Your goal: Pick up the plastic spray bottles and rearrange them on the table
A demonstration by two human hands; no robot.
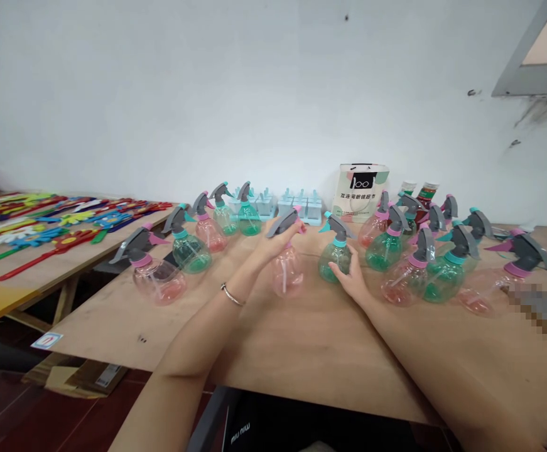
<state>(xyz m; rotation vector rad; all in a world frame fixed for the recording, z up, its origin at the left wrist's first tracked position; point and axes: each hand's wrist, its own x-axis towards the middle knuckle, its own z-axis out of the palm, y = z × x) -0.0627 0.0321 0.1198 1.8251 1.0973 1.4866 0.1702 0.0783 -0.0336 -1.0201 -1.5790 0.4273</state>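
Note:
My left hand (279, 242), with a bracelet at the wrist, is closed around the neck of a clear pink spray bottle (286, 279) with a grey and pink head. My right hand (353, 279) grips the side of a green spray bottle (333, 257) with a grey and turquoise head; its thumb lies across the front and the other fingers are partly hidden. Both bottles are upright near the middle of the wooden table (296, 351). Whether their bases touch the wood I cannot tell.
Several spray bottles stand left, including a pink one (160, 282), and several more right, including a green one (445, 276). Behind are light-blue popsicle moulds (299, 207) and a paper bag (358, 194). Colourful flower-shaped and hand-shaped pieces (75, 216) cover the left table.

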